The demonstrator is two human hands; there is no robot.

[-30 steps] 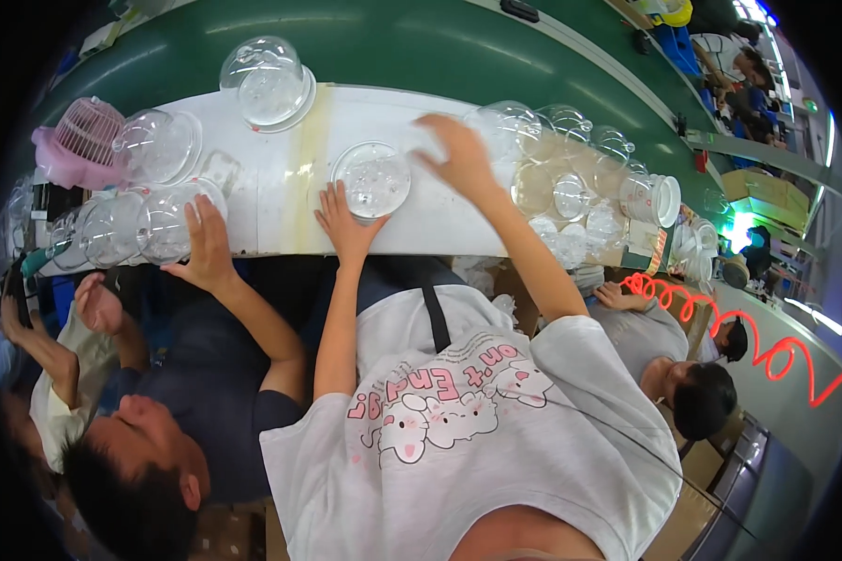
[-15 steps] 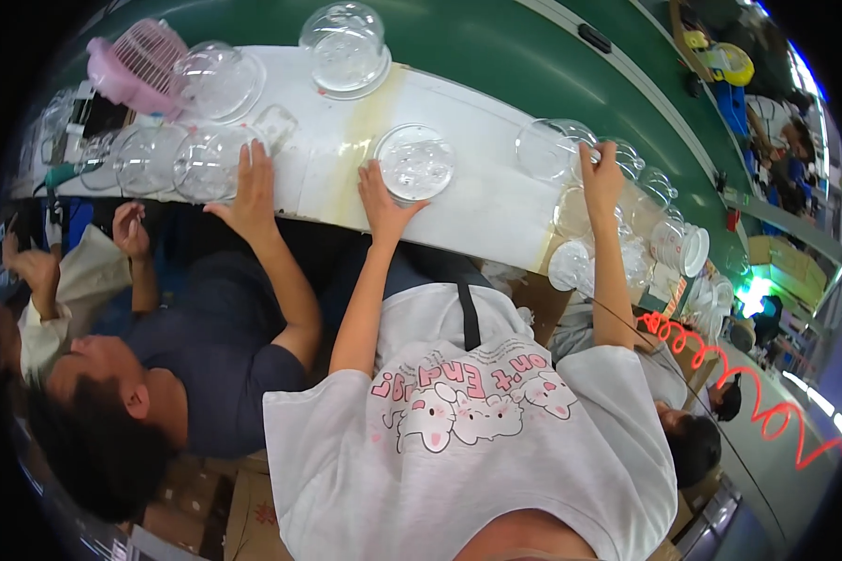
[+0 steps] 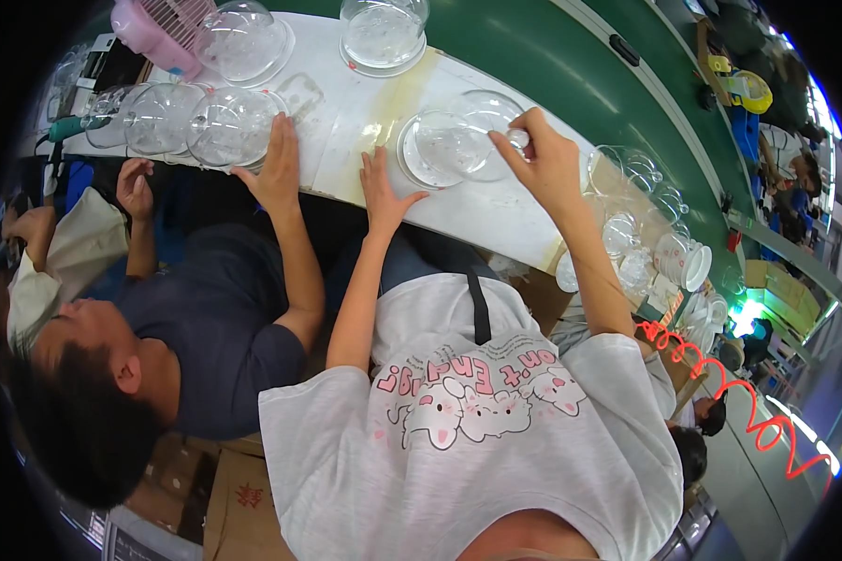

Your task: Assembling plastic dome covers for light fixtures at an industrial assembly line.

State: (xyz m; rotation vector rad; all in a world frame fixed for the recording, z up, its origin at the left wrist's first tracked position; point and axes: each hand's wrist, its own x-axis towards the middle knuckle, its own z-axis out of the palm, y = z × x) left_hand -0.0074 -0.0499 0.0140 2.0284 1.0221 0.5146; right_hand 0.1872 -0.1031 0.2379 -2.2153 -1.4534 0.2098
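My right hand [image 3: 549, 161] pinches the small round knob of a clear plastic dome [image 3: 485, 117], which is tilted over the bench. The dome's rim overlaps a round white base [image 3: 412, 161] lying on the white bench top [image 3: 346, 159]. On the near-left side of that base, my left hand [image 3: 384, 198] rests with fingers spread and thumb pointing right, holding nothing. Whether the dome touches the base I cannot tell. Further back stands another clear dome on a white base [image 3: 384, 37].
To my left, a co-worker's hand [image 3: 276, 173] is by a row of clear domes [image 3: 225, 126]. A pink fan [image 3: 154, 33] stands at the far left. Several domes [image 3: 627, 173] and stacked white bases [image 3: 688, 262] crowd the right end. A red coiled hose [image 3: 720, 369] hangs at right.
My right hand has brought the clear dome left from the right part of the bench to the white base. My left hand has come slightly off the base's edge.
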